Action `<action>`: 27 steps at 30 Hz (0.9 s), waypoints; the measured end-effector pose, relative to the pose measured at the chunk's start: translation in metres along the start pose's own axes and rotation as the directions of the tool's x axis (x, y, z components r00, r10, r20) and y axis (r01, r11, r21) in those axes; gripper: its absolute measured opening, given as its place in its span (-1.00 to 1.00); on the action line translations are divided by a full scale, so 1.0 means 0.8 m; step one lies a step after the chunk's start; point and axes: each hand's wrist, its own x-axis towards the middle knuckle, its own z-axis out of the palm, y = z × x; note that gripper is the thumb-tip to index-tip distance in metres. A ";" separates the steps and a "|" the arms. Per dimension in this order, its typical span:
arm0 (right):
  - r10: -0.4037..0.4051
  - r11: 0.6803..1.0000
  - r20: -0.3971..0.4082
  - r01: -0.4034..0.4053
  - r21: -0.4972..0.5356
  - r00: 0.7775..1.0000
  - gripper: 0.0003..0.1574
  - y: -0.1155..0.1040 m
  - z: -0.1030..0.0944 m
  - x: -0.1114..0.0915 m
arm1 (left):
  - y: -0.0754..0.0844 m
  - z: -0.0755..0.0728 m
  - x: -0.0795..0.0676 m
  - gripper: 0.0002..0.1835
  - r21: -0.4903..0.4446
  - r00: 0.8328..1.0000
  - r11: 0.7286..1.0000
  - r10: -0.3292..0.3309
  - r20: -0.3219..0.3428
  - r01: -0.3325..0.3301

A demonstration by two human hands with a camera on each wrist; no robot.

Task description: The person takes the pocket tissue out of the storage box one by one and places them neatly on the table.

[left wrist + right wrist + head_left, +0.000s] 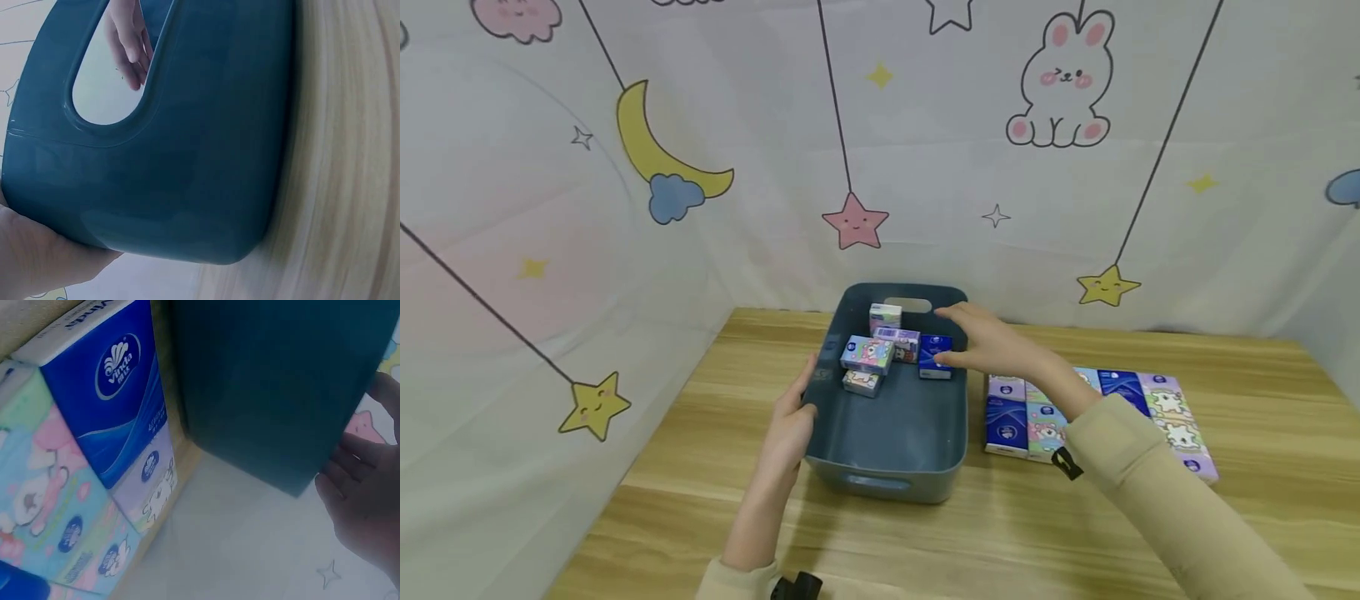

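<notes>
A blue-grey plastic bin (pixel 887 429) stands on the table with several small tissue packs inside, mostly toward its far end. My left hand (pixel 792 425) rests against the bin's left side, thumb along the outer wall in the left wrist view. My right hand (pixel 992 342) reaches over the bin's right rim, its fingers spread and holding nothing. Just under its thumb, a dark blue tissue pack (pixel 935 367) lies against the right wall. A pastel bear-print pack (pixel 867 354) is tilted on a white-edged pack (pixel 862 383). A purple pack (pixel 906 346) lies beside them.
Right of the bin, rows of tissue packs (pixel 1007 425) lie side by side, partly hidden by my right forearm. A printed cloth (pixel 925 183) hangs behind the wooden table (pixel 700 450) and along its left side.
</notes>
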 end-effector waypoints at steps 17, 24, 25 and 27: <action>0.229 0.790 0.216 -0.052 -0.612 0.949 0.00 -0.028 0.028 0.075 | 0.004 0.001 0.000 -0.19 0.022 1.000 1.000 -0.007 0.010 0.007; 0.336 0.736 0.272 -0.071 -0.673 0.902 -0.27 -0.036 0.040 0.092 | 0.003 -0.001 0.001 -0.18 0.021 1.000 1.000 -0.002 -0.004 0.003; 0.348 0.738 0.286 -0.073 -0.671 0.893 -0.29 -0.036 0.042 0.091 | 0.003 -0.001 0.001 -0.18 0.024 1.000 1.000 -0.001 -0.004 0.001; 0.361 0.739 0.309 -0.068 -0.670 0.880 -0.32 -0.035 0.046 0.091 | 0.002 0.000 0.001 -0.18 0.029 1.000 1.000 -0.004 -0.007 0.004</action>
